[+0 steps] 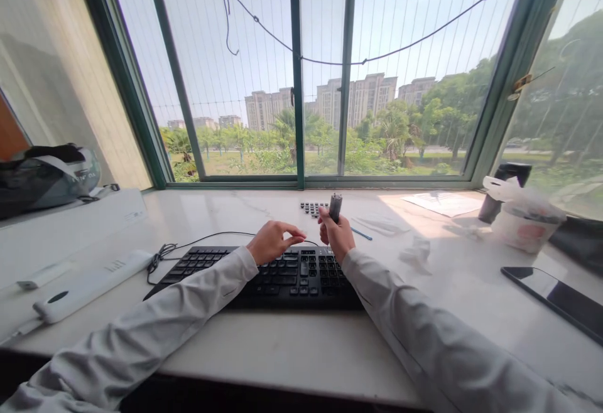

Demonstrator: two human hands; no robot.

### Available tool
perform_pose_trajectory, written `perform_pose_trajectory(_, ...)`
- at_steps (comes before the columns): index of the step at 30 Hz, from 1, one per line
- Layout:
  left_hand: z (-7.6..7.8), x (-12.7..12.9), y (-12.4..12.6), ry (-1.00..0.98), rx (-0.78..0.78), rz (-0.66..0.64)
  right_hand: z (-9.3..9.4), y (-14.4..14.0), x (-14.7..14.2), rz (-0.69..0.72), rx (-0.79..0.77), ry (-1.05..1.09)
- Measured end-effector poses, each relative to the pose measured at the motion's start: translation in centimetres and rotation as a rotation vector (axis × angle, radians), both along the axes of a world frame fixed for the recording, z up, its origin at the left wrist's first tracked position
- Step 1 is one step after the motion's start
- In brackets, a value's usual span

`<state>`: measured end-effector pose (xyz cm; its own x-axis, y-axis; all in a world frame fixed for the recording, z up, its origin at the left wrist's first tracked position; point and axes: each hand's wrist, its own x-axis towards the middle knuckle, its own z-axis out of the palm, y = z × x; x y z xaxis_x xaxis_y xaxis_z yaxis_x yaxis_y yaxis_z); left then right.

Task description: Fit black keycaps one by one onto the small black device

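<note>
Head view: the right hand [336,235] grips an upright grey cylindrical tool [335,206]; the left hand [273,241], loosely curled, holding nothing, hovers above the black plastic keyboard [264,275] beneath both.

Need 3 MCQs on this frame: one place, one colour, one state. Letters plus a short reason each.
1. Where does the dark flat smartphone lie?
A. on the keyboard
B. on the white marble counter, right of the keyboard
C. on the window frame

2. What colour is the wired computer keyboard?
A. white
B. black
C. green

3. What is the right hand doing?
A. gripping a small grey cylindrical tool upright
B. lying flat, empty
C. holding the smartphone

Answers: 1 B, it rests on the counter at far right. 2 B, case and keys are black. 3 A, fingers wrap the tool over the keys; the left hand hovers with fingers pinched.
</note>
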<state>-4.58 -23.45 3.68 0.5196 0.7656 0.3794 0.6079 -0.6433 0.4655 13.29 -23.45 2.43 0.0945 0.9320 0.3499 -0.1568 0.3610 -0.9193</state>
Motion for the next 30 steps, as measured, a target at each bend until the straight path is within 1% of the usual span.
perform_pose_trajectory(1,-0.2,0.1,-0.3,-0.024,-0.077,-0.024,0.0,-0.1,-0.5,0.081,-0.044,0.144)
perform_pose_trajectory(3,-0.5,0.2,-0.6,-0.062,-0.218,-0.070,0.1,-0.6,-1.3,0.182,-0.069,0.318)
perform_pose_trajectory(4,-0.6,0.2,-0.7,-0.078,-0.262,-0.085,0.1,-0.9,-1.6,0.212,-0.063,0.369)
perform_pose_trajectory(6,-0.8,0.2,-0.7,-0.097,-0.300,-0.094,0.2,-1.4,-2.2,0.252,-0.058,0.413)
perform_pose_trajectory(8,-0.9,0.1,-0.5,-0.090,-0.300,-0.088,0.2,-1.8,-2.7,0.277,-0.055,0.410)
perform_pose_trajectory(10,-0.8,-0.2,-0.3,-0.070,-0.265,-0.087,0.0,-2.0,-2.9,0.285,-0.053,0.391)
perform_pose_trajectory(12,-0.5,-0.6,0.0,-0.043,-0.215,-0.120,-0.2,-2.0,-3.0,0.285,-0.052,0.374)
perform_pose_trajectory(14,-0.2,-0.9,0.2,-0.010,-0.199,-0.177,-0.3,-2.0,-3.0,0.282,-0.058,0.358)
perform_pose_trajectory(17,0.0,-1.1,0.3,0.027,-0.230,-0.244,-0.5,-2.2,-3.2,0.264,-0.067,0.316)
perform_pose_trajectory(20,-0.2,-1.1,0.3,0.024,-0.250,-0.275,-0.5,-2.3,-3.4,0.233,-0.064,0.279)
perform_pose_trajectory(26,-0.2,-1.0,0.2,0.019,-0.250,-0.297,-0.3,-2.6,-3.3,0.190,-0.075,0.278)
perform_pose_trajectory(30,-0.1,-1.2,0.2,0.014,-0.269,-0.312,-0.3,-2.9,-3.4,0.163,-0.087,0.237)
